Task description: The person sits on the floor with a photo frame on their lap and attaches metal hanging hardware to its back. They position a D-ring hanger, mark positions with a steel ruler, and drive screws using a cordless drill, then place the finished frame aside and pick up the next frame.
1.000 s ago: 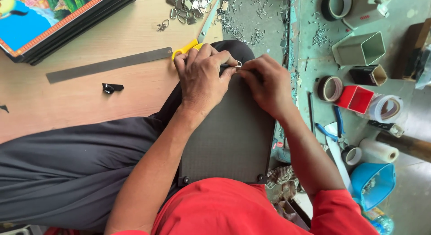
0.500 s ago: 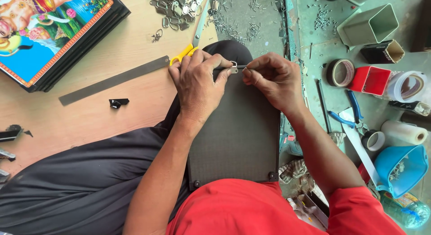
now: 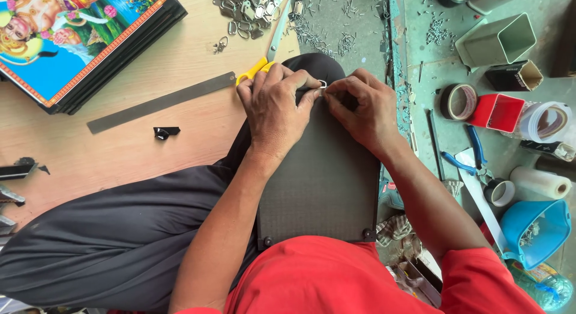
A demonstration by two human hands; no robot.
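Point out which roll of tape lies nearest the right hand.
The brown tape roll, just left of the red box, lies nearest the right hand. The white roll lies beyond the box, the small roll lower down by the blue pliers.

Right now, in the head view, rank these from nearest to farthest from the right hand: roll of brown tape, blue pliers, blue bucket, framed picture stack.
From the right hand:
1. Roll of brown tape, just to its right.
2. Blue pliers, lower right on the green bench.
3. Blue bucket, far lower right.
4. Framed picture stack, far upper left.
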